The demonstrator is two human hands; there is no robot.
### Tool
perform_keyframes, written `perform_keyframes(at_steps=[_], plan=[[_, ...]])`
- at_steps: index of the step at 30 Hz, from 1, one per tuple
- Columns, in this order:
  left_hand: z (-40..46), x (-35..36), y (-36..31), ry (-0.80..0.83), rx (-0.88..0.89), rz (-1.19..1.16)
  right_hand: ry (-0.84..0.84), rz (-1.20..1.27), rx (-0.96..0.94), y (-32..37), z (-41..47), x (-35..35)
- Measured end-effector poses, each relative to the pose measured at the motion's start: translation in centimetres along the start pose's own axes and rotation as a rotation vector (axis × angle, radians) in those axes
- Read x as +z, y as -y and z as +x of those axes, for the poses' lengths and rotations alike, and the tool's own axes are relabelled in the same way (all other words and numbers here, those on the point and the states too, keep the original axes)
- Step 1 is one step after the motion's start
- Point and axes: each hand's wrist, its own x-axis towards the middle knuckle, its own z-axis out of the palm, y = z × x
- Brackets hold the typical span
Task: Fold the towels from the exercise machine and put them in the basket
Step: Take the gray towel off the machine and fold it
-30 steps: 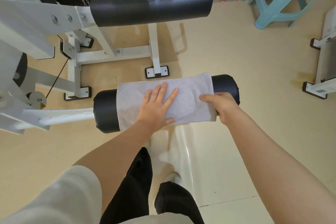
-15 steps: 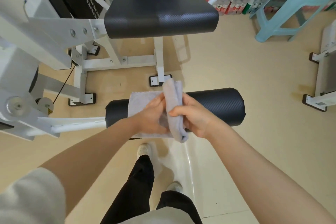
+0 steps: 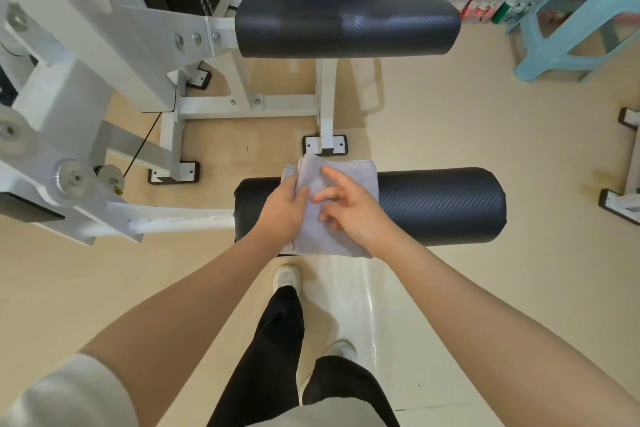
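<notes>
Both hands meet on the folded grey towel point(image 3: 343, 180) draped over the black roller pad point(image 3: 440, 204), its long axis running away from the person, across the roller; left hand point(image 3: 282, 208) pinches its left edge, right hand point(image 3: 349, 208) rests loosely spread on top.

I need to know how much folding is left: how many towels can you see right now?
1: a grey towel on the black roller pad, under both hands. Others may lie out of view.

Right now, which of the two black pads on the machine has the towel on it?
The black roller pad nearest the person, the cylinder. The grey towel lies folded over its left part under both hands. The flat seat pad farther away is bare.
</notes>
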Motion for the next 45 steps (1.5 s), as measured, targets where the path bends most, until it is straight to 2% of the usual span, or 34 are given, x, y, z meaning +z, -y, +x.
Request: perform_keyframes(at_steps=[2, 3, 6, 7, 9, 10, 12, 13, 15, 18, 20, 21, 25, 29, 32, 34, 37, 41, 45], plan=[[0.0, -0.1, 0.3, -0.029, -0.023, 0.034, -0.177, -0.405, -0.175, -0.9, 0.2, -1.3], [-0.1, -0.3, 0.5, -0.029, -0.036, 0.037, -0.21, -0.592, -0.244, -1.4, 0.2, -1.9], [-0.7, -0.8, 0.7, -0.098, -0.069, 0.156, -0.094, -0.97, -0.243, -2.8, 0.5, -2.5], [-0.9, -0.9, 0.4, -0.166, -0.027, 0.283, -0.048, -1.025, -0.202, -3.3, 0.6, -2.5], [-1.1, -0.4, 0.5, -0.323, 0.241, 0.632, -0.011, -1.037, -0.139, -4.1, 0.8, -2.3], [-1.1, 0.1, 0.9, -0.341, 0.434, 0.769, -0.015, -1.034, -0.121, -4.3, 0.9, -2.2], [-0.5, 0.6, 2.2, -0.233, 0.752, 0.975, -0.038, -1.048, -0.105, -4.5, 0.9, -1.8], [-0.3, 0.7, 2.9, -0.14, 0.802, 1.053, -0.055, -1.069, -0.107, -4.6, 0.9, -1.7], [0.1, 0.4, 4.2, 0.027, 0.732, 1.151, -0.091, -1.143, -0.108, -4.9, 0.8, -1.9], [0.0, -0.5, 4.4, 0.069, 0.566, 1.182, -0.117, -1.19, 0.036, -5.5, 0.3, -4.0], [0.0, -1.2, 4.2, 0.113, 0.463, 1.135, -0.092, -1.101, 0.159, -5.6, -0.4, -5.4], [0.0, -1.4, 4.1, 0.123, 0.443, 1.115, -0.088, -1.031, 0.159, -5.5, -0.7, -5.6], [-0.2, -1.1, 3.8, 0.128, 0.393, 1.127, -0.247, -0.633, 0.022, -4.3, -0.7, -4.2], [-0.5, -0.9, 2.4, 0.217, 0.251, 1.197, -0.349, -0.02, 0.264, -2.2, 0.3, -1.8], [-0.1, -1.8, 0.6, 0.409, 0.147, 1.148, -0.252, 0.242, 0.351, -1.1, -0.1, -1.9], [0.4, -2.6, -1.2, 0.474, 0.12, 0.969, -0.192, 0.299, 0.304, 0.1, -0.9, -2.7], [1.1, -2.4, -4.2, 0.458, 0.16, 0.618, -0.173, 0.424, 0.24, 1.5, -2.7, -5.4], [1.0, 0.7, -9.4, 0.545, 0.093, 0.276, -0.191, 0.622, 0.261, 1.6, -5.9, -10.3], [1.1, 5.5, -14.0, 0.633, 0.018, 0.157, -0.242, 0.816, 0.191, 0.6, -9.1, -15.5]])
